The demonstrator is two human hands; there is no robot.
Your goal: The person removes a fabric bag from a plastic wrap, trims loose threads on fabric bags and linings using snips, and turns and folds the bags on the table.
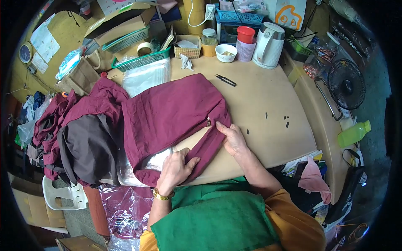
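Note:
A maroon jacket (pixel 171 104) lies folded on the tan tabletop, its front edges parted around a narrow gap. A small metal zip pull (pixel 208 121) shows near its right side. My left hand (pixel 175 168), with a gold watch at the wrist, is closed on the jacket's near strip, thumb on top. Farther right, my right hand (pixel 232 139) pinches the strip's outer edge close to the zip pull, with its thumb on the cloth and its other fingers partly hidden. Clear plastic bags (pixel 147 77) lie behind the jacket, and clear plastic also shows through the gap.
More maroon and dark grey garments (pixel 90 138) are heaped at the left. Black thread snips (pixel 226 80) lie behind the jacket. Along the back stand a green basket (pixel 142 60), a white bowl (pixel 226 53) and a white kettle (pixel 269 46). A black fan (pixel 346 83) stands right.

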